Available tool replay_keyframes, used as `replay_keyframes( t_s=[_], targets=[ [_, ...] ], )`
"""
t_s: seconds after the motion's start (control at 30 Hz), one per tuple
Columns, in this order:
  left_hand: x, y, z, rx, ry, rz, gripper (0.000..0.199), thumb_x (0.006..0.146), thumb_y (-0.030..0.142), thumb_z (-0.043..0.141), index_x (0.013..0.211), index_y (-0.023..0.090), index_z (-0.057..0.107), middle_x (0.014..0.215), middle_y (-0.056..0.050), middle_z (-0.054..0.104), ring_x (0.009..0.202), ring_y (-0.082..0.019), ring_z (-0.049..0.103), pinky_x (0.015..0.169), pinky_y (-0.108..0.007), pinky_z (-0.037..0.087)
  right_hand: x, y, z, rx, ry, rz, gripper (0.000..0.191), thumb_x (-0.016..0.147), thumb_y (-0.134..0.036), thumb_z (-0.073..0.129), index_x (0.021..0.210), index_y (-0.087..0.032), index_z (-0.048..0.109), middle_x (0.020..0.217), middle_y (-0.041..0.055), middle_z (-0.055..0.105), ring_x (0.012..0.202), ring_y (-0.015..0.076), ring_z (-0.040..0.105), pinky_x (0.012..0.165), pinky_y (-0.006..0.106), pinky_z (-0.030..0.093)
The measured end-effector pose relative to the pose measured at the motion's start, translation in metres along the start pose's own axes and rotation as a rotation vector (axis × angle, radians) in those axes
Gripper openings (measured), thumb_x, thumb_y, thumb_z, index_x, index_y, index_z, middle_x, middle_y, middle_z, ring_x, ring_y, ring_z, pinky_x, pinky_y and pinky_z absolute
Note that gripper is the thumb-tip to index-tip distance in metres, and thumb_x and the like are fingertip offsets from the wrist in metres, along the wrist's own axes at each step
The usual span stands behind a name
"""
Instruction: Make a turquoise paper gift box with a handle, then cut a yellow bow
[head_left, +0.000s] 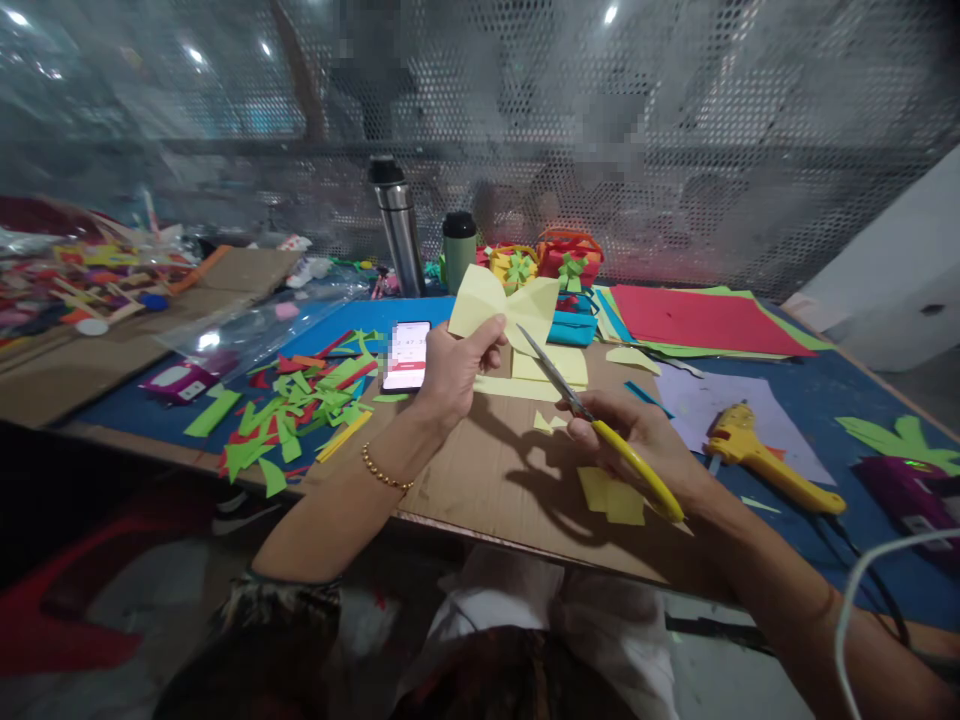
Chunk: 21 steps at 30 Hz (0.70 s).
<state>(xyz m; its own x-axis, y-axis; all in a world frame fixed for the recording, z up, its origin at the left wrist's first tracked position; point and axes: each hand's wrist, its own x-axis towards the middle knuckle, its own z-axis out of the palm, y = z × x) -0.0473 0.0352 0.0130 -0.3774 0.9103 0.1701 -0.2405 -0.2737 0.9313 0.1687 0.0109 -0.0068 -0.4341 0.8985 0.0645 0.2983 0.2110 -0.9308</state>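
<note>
My left hand (457,370) pinches a pale yellow piece of paper (480,300), which spreads out in two wings above the fingers. In my right hand (637,435) are scissors (637,468) with yellow handles. Their blades look closed or nearly so, and the tips point up at the paper's right wing; whether they touch it I cannot tell. Beneath the hands, pale yellow paper (551,367) lies on the brown cardboard. Small yellow squares (611,497) rest below my right hand, and little cut scraps (549,423) lie between the hands.
Left of my left hand lie a lit phone (406,357) and a heap of green and red paper strips (300,400). A yellow glue gun (772,460) is at right, near stacked coloured sheets (705,318). Behind stand a steel flask (401,230), a green bottle (458,250) and paper baskets (570,262).
</note>
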Motion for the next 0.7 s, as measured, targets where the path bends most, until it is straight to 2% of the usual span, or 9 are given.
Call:
replay_keyframes(
  t_s=[0.3, 0.47, 0.7],
  targets=[
    [-0.001, 0.001, 0.0, 0.013, -0.002, -0.015, 0.022, 0.078, 0.022, 0.081, 0.064, 0.017, 0.065, 0.059, 0.002, 0.065, 0.044, -0.005, 0.049, 0.047, -0.022, 0.039, 0.001, 0.001, -0.001, -0.013, -0.006, -0.01, 0.053, 0.072, -0.066, 0.083, 0.093, -0.018, 0.078, 0.066, -0.0006, 0.06, 0.049, 0.0074, 0.037, 0.039, 0.022, 0.029],
    [-0.001, 0.003, 0.001, -0.011, 0.004, -0.023, 0.022, 0.08, 0.018, 0.077, 0.061, 0.017, 0.065, 0.056, 0.002, 0.064, 0.043, -0.005, 0.048, 0.046, -0.021, 0.037, 0.002, 0.006, -0.001, 0.02, -0.004, 0.015, 0.052, 0.07, -0.063, 0.084, 0.097, -0.018, 0.079, 0.061, -0.0035, 0.055, 0.046, 0.007, 0.037, 0.039, 0.023, 0.028],
    [0.001, 0.0, -0.001, 0.0, -0.006, -0.014, 0.021, 0.078, 0.02, 0.079, 0.062, 0.017, 0.066, 0.055, 0.002, 0.065, 0.043, -0.005, 0.049, 0.046, -0.021, 0.037, 0.001, 0.011, 0.001, 0.061, -0.001, 0.053, 0.056, 0.068, -0.062, 0.087, 0.102, -0.018, 0.08, 0.051, -0.0076, 0.045, 0.039, 0.007, 0.035, 0.034, 0.024, 0.026]
  ],
)
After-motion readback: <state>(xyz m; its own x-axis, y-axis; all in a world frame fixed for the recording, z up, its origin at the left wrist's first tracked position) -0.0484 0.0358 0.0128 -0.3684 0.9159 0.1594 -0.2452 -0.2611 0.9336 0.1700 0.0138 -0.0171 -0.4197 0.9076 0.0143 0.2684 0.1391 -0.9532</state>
